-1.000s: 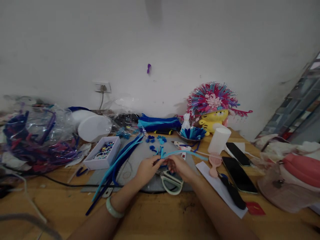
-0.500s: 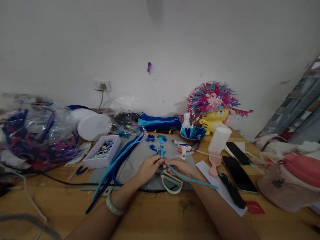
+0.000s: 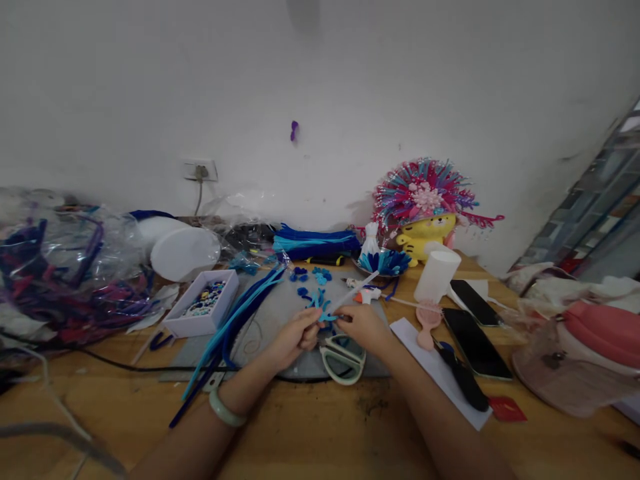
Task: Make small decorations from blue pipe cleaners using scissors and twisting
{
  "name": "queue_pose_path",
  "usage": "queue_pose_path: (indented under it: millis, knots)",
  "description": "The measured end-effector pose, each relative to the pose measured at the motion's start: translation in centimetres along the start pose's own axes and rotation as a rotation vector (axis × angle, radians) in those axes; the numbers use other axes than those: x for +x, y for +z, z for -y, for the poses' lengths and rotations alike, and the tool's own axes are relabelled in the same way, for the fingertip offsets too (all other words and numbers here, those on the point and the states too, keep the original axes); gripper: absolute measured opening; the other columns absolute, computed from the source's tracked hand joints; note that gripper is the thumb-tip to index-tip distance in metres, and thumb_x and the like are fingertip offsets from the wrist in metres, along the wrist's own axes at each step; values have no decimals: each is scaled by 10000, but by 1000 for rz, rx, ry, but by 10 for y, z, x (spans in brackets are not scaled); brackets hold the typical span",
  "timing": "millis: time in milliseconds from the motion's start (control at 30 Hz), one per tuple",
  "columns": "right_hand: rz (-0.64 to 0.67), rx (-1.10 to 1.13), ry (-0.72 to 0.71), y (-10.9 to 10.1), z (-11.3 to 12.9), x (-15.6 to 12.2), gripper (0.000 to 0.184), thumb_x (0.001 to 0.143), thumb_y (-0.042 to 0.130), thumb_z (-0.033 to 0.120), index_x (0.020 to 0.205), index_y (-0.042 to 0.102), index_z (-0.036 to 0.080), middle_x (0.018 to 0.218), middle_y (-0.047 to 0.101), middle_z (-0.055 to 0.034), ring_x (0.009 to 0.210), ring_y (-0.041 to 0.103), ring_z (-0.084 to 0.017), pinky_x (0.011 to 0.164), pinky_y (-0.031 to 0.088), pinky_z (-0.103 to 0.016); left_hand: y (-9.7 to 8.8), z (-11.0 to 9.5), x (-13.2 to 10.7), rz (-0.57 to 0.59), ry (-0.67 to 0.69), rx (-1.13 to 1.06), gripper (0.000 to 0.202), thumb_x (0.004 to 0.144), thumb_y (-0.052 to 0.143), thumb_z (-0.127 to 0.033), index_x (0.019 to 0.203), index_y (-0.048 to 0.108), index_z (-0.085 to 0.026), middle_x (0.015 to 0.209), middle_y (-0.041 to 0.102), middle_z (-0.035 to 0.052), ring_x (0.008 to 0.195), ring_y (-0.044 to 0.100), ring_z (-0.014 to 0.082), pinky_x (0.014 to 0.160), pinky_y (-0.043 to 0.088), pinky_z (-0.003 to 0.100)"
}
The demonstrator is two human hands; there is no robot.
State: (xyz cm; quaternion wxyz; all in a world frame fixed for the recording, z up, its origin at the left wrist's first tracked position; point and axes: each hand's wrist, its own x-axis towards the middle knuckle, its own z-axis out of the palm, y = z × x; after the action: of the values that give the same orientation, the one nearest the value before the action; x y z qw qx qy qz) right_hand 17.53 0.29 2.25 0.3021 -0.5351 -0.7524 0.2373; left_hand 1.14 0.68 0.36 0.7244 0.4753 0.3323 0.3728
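Observation:
Between my hands is a light blue pipe cleaner (image 3: 328,316), bent into a small curved shape. My left hand (image 3: 299,337) pinches it from the left with thumb and forefinger. My right hand (image 3: 366,327) has its fingers closed at its right end. A pale narrow strip (image 3: 357,291) slants up from beside the right fingertips; I cannot tell whether they grip it. Green-handled scissors (image 3: 344,360) lie under the hands, blades hidden. Small blue curled pieces (image 3: 301,292) and light blue ones (image 3: 322,275) rest just beyond on the grey mat (image 3: 270,333).
Left of the mat stands a white box of beads (image 3: 200,303), beside loose blue pipe cleaners (image 3: 235,327). A glue gun (image 3: 367,295) and a dish of blue pieces (image 3: 384,262) are behind. Phones (image 3: 477,343), a pink brush (image 3: 427,323) and a white cylinder (image 3: 437,277) stand right.
The light blue pipe cleaner's long end, which trailed right under my right forearm, is now curled between my fingers. My right hand has turned over, palm down, and the pale strip tilts more steeply.

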Motion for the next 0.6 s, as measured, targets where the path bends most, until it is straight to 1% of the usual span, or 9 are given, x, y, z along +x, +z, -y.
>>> queue_pose_path:
  millis: [67,167,267,333,433,467,500,533,600]
  knots:
    - [-39,37,-36,-1,-5,2,210,686,505,143,756,690,213,698,654,-43,679,563,-181,661,401,-287,1,0,-3,75,-48,-10,317,686,544,-451,612,452,-157,318,196,-125,299,103,18,367,65,199]
    - [-117,176,-76,2,-9,4,193,705,520,185,783,687,240,822,665,-47,803,574,-209,764,411,-323,6,2,-6,183,-136,42,316,673,560,-453,622,447,-163,313,213,-125,297,100,18,364,59,200]
    - [-176,251,-87,5,-10,4,240,716,504,199,885,663,260,883,651,-28,845,558,-196,809,404,-331,12,3,-8,196,-160,89,346,621,618,-450,616,415,-170,342,236,-127,311,120,13,367,59,198]
    - [-198,292,-50,7,-9,3,352,706,504,189,1033,599,274,892,638,-14,765,554,-169,768,419,-314,14,3,-8,166,-136,95,375,594,644,-447,593,391,-170,362,248,-124,322,142,9,373,57,198]
    - [-269,368,102,9,-6,3,562,676,508,157,1219,429,281,899,611,-7,580,508,-120,616,431,-273,13,2,-5,118,-73,73,361,609,637,-438,604,395,-170,372,235,-125,328,137,11,376,56,197]
    - [-275,386,159,9,-5,3,575,666,506,145,1221,421,272,882,607,-8,540,488,-110,570,421,-261,12,2,-4,90,-42,63,345,621,625,-437,624,406,-172,373,228,-127,331,128,14,375,63,195]
    - [-254,397,207,9,-3,2,537,661,504,140,1184,458,253,837,607,-7,509,470,-103,530,407,-249,10,2,-2,54,-7,60,329,635,610,-439,646,418,-173,376,223,-129,334,122,17,374,75,193]
    - [-205,402,245,9,-1,2,444,664,500,145,1100,527,228,764,604,-2,480,453,-97,495,390,-238,8,2,0,11,28,73,315,650,591,-443,665,430,-173,380,220,-128,339,120,22,374,89,192]
    - [-64,404,289,8,3,2,190,688,494,181,827,623,182,596,570,13,420,412,-82,434,344,-217,4,3,4,-90,103,172,294,675,557,-444,685,456,-168,396,234,-118,352,148,32,382,123,193]
